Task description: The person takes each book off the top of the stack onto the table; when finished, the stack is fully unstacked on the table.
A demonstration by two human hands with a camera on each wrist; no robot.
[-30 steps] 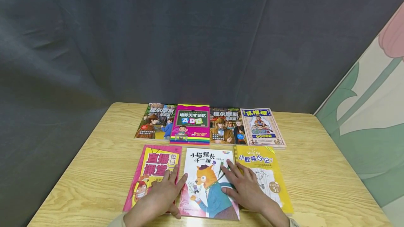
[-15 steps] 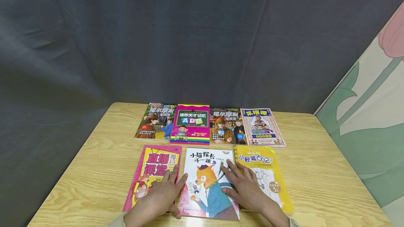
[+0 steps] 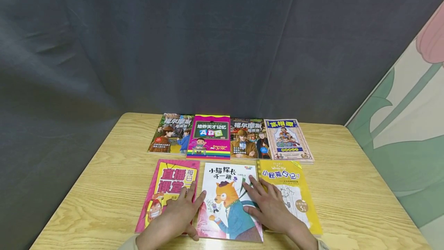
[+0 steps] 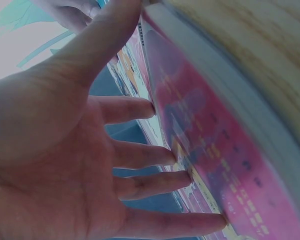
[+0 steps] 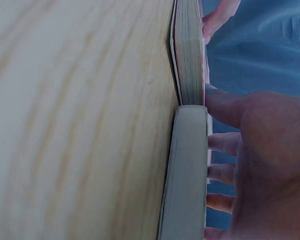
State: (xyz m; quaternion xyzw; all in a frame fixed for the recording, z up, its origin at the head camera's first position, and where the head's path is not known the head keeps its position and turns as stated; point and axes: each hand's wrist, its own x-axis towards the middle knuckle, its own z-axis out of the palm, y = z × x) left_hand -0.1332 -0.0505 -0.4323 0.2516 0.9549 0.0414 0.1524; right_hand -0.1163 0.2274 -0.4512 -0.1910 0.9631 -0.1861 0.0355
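Note:
Three books lie side by side in the front row. My left hand (image 3: 178,213) rests spread over the pink-and-yellow book (image 3: 151,188), its fingertips touching the cover (image 4: 205,135) in the left wrist view. Its index fingertip reaches the left edge of the white picture book (image 3: 222,196), which shows a fox-like cat in a blue coat. My right hand (image 3: 272,205) lies across the seam between that book and the yellow book (image 3: 305,180), thumb and foremost fingers over the white cover. In the right wrist view, two page blocks meet beneath the right hand (image 5: 275,165).
Behind stands a second row: a comic-style detective book (image 3: 173,134), a magenta ABC book (image 3: 212,136), another detective book (image 3: 249,138) and a cream-and-blue book (image 3: 288,140). Wooden tabletop (image 3: 347,188) extends to either side. A dark grey curtain (image 3: 208,41) hangs behind.

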